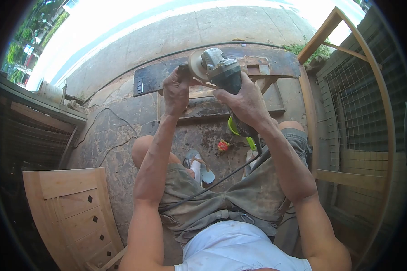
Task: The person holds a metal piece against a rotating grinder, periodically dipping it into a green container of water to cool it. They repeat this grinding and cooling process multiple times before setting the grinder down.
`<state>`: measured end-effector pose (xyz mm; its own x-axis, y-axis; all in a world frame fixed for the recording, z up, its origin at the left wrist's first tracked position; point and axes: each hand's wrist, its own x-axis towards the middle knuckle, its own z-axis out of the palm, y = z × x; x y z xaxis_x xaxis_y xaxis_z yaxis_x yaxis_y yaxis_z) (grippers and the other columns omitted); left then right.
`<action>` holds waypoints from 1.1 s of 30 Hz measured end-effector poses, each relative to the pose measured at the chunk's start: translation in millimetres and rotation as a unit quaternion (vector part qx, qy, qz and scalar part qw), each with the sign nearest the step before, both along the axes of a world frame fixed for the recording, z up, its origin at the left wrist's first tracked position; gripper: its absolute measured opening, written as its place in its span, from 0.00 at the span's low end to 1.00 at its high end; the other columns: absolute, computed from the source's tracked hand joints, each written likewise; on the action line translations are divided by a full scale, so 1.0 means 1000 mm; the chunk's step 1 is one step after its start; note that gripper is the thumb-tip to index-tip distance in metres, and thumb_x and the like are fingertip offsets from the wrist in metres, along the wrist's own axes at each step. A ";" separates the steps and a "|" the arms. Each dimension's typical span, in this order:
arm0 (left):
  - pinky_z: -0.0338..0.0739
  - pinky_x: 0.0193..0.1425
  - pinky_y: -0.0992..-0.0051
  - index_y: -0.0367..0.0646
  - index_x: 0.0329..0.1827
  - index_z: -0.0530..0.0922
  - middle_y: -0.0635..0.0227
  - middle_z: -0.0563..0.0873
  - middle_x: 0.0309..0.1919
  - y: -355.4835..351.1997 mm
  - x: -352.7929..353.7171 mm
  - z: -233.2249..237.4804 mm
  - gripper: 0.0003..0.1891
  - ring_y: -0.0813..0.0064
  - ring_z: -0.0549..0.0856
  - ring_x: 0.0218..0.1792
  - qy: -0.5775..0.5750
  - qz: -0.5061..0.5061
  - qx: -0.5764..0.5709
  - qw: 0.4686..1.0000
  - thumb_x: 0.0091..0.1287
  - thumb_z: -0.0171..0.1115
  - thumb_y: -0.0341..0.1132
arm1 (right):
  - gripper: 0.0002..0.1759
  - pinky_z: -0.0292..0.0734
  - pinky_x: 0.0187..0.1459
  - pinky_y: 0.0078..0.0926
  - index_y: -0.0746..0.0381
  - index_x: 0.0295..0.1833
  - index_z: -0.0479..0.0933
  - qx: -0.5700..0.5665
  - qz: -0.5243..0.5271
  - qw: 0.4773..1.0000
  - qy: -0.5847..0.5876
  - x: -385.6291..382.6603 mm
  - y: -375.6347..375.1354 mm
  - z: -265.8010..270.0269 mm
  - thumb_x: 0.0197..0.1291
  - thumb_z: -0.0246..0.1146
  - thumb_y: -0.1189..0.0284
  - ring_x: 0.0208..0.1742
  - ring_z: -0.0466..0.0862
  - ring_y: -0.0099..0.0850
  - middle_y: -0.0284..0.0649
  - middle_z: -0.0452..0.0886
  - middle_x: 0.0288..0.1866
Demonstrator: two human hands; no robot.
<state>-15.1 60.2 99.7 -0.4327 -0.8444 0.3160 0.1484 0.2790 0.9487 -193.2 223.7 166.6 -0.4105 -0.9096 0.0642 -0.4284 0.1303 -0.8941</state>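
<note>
My right hand [246, 101] is wrapped round the dark body of an angle grinder [226, 74], held up above the bench. The grinder's pale round disc [197, 65] faces left, toward my left hand [176, 90]. My left hand is closed on a small dark piece [183, 68], whose edge is at or very near the disc; I cannot tell whether they touch. Behind and below both hands lies a low dark wooden bench [149, 77]. A black cord [203, 190] runs from the grinder's rear across my lap.
A red and yellow round object [223, 145] and a green container [233, 126] are on the floor near my feet. At lower left stands a wooden panel [72, 189] with dark diamonds. A wooden frame [380, 104] and wire mesh are at right. Another cable [122, 113] lies at left.
</note>
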 end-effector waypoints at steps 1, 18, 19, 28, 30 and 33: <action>0.90 0.56 0.71 0.37 0.61 0.91 0.67 0.98 0.47 -0.001 0.001 0.000 0.13 0.79 0.94 0.48 -0.006 0.005 0.001 1.000 0.86 0.70 0.37 | 0.40 0.89 0.57 0.47 0.77 0.64 0.78 0.005 -0.001 1.000 0.003 -0.001 0.000 0.000 0.61 0.77 0.53 0.51 0.95 0.51 0.62 0.93 0.48; 0.95 0.48 0.71 0.37 0.64 0.88 0.57 0.98 0.54 -0.007 0.015 0.017 0.15 0.69 0.98 0.40 -0.006 0.047 0.045 0.998 0.84 0.73 0.38 | 0.40 0.89 0.61 0.49 0.77 0.64 0.79 -0.010 -0.026 1.000 0.015 -0.012 0.001 -0.007 0.61 0.79 0.52 0.53 0.96 0.55 0.64 0.93 0.51; 0.93 0.49 0.72 0.37 0.64 0.89 0.58 0.98 0.54 -0.006 0.013 0.017 0.15 0.69 0.98 0.40 -0.008 0.043 0.042 0.998 0.85 0.72 0.38 | 0.40 0.89 0.61 0.50 0.77 0.64 0.79 -0.003 -0.025 1.000 0.019 -0.012 0.001 -0.007 0.61 0.79 0.52 0.53 0.96 0.55 0.65 0.93 0.51; 0.87 0.53 0.75 0.39 0.63 0.91 0.65 0.99 0.52 0.000 0.007 0.012 0.12 0.76 0.96 0.43 -0.010 0.028 0.038 0.999 0.85 0.71 0.37 | 0.39 0.89 0.60 0.51 0.77 0.63 0.79 0.034 -0.024 0.998 0.043 -0.005 0.000 -0.001 0.62 0.79 0.53 0.54 0.95 0.57 0.66 0.93 0.51; 0.87 0.52 0.75 0.39 0.63 0.91 0.66 0.98 0.51 -0.003 0.006 0.007 0.12 0.77 0.95 0.43 -0.020 0.029 0.016 0.999 0.85 0.72 0.36 | 0.39 0.89 0.60 0.51 0.77 0.63 0.79 0.033 -0.024 0.998 0.041 -0.005 0.001 0.001 0.62 0.79 0.53 0.54 0.95 0.57 0.66 0.92 0.51; 0.88 0.51 0.74 0.39 0.62 0.91 0.67 0.98 0.50 -0.004 0.004 0.003 0.13 0.77 0.95 0.43 -0.012 0.023 0.020 0.999 0.85 0.72 0.37 | 0.39 0.89 0.60 0.51 0.77 0.63 0.79 0.027 -0.015 0.999 0.040 -0.006 -0.002 -0.004 0.62 0.79 0.53 0.54 0.95 0.57 0.66 0.92 0.51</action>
<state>-10.8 56.4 102.6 -0.4008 -0.8750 0.2714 0.1125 0.2470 0.9625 -199.4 222.0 162.2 -0.4332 -0.9000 0.0493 -0.4932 0.1909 -0.8487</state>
